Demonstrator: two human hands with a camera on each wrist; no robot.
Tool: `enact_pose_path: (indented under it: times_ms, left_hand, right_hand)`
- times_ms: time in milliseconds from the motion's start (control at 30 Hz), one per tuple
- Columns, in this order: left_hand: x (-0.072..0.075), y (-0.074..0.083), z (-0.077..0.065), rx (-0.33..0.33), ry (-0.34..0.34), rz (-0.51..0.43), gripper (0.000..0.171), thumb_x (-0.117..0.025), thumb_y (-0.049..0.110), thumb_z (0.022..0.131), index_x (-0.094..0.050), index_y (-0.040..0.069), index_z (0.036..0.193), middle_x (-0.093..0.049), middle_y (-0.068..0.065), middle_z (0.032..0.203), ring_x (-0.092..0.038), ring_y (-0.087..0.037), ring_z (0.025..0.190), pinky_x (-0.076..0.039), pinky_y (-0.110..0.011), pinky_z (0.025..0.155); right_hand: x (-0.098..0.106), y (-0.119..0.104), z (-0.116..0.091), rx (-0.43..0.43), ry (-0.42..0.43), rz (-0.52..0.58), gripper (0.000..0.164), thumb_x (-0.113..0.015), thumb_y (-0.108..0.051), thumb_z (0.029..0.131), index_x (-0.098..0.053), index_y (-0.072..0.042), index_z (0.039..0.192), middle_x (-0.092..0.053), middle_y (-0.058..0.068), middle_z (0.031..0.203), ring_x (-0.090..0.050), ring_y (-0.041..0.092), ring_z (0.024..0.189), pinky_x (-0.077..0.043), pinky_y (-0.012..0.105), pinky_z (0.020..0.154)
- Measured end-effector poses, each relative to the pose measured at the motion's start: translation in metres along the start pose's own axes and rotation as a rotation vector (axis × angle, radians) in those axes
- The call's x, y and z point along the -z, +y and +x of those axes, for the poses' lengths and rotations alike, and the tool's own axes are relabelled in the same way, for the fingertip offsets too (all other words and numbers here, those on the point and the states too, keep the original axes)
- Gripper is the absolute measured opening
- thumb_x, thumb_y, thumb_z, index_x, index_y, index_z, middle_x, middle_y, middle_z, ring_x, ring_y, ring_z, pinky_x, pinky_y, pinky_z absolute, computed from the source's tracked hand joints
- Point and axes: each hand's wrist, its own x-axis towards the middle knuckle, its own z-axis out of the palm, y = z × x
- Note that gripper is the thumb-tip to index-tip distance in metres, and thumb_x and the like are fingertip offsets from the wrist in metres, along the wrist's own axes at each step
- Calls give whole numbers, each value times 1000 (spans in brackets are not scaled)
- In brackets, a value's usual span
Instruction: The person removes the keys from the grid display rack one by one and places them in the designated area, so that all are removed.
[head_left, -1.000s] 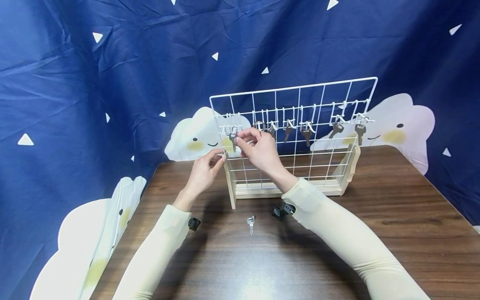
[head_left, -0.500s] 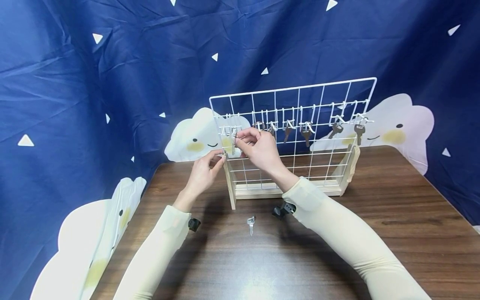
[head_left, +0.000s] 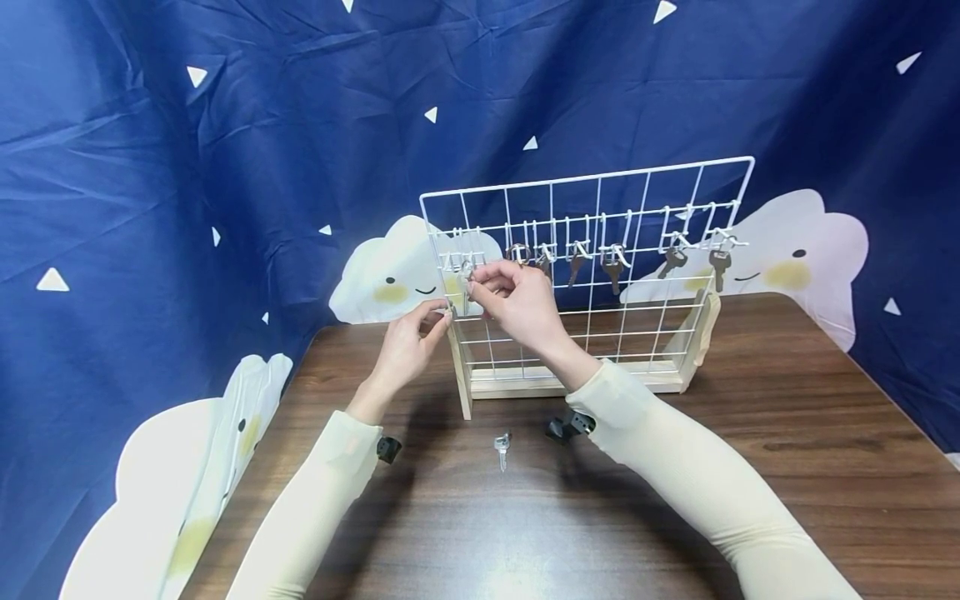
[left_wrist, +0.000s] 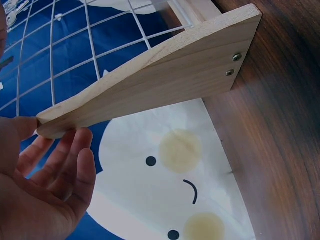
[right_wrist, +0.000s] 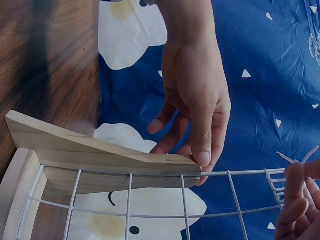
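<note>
A white wire grid rack [head_left: 585, 177] stands on wooden feet, with several keys hanging from its hooks. My left hand [head_left: 405, 343] pinches the upper tip of the rack's left wooden side piece [left_wrist: 150, 82] between thumb and fingers. At the leftmost hooks, my right hand [head_left: 523, 304] pinches a silver key [head_left: 465, 287] by thumb and forefinger, its upper end right at a hook. Fingers partly hide this key, and the right wrist view shows only part of the right hand [right_wrist: 297, 200]. Another silver key [head_left: 502, 451] lies on the table before the rack.
Dark keys, such as the one at the far right [head_left: 720, 268], hang along the grid. The wooden table [head_left: 450, 508] reaches back to a blue curtain [head_left: 300, 125] with white clouds and triangles. A wooden crossbar [head_left: 517, 387] joins the rack's feet.
In the right fingers the key has turned and shifted slightly, now looking paler, with the fingertips a touch lower. The left hand keeps its place on the wooden side piece.
</note>
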Motion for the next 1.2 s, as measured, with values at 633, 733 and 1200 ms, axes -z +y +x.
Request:
enact_pose_path:
  times_ms: [633,733,1200]
  left_hand:
    - [0,-1,0,-3,-1,2,34,-60,32,101,-63,15,130,-76,-9,104,-73,-24,92,-59,-40,87]
    - [0,-1,0,2,-6,1,34,-59,32,101,-63,14,130,-75,-9,104,-73,-24,92,-59,-40,87]
    - [0,0,0,4,-7,-6,34,-60,31,101,-63,14,130,-75,-10,105,-73,-25,93,-59,-40,87]
  right_hand:
    - [6,-11,-14,32,-6,77,15,-75,-17,89,-74,-5,98,-76,15,80,-66,22,53,-46,21,48]
    - [7,-14,-15,32,-12,89,16,-75,-17,89,-73,-4,99,-75,16,80,-65,14,51,-47,21,48]
    - [12,-12,-24,-91,-130,58,14,-73,-24,91,-74,-12,98,-69,-6,64,-64,20,57,-40,22,50]
